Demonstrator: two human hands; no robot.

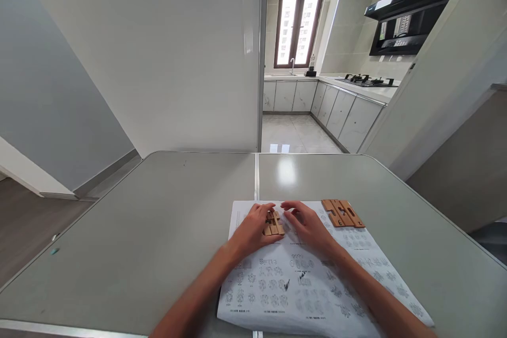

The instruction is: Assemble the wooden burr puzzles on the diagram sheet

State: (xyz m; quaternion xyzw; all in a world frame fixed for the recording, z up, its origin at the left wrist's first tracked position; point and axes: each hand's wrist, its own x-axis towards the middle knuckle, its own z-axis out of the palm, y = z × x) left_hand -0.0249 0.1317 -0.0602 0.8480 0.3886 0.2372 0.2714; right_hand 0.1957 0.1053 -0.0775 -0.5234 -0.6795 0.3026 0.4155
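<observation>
On a printed instruction sheet point(293, 296) lies a small cluster of light wooden puzzle pieces point(274, 224), notched and fitted against each other. My left hand point(255, 227) grips the cluster from its left side, thumb along the near edge and fingers over the far edge. Just to the right hovers my right hand point(303, 220), its fingers bent and apart, with nothing visible in it. Beyond it, near the sheet's far right corner, darker wooden puzzle pieces point(343, 213) with cut-outs and numbers lie side by side.
The sheet lies on a grey-green table point(119, 243) with a seam point(257, 177) across its middle. A small teal object point(54, 251) is at the left edge. Past the table are a white wall point(190, 63) and a kitchen with a stove point(366, 81).
</observation>
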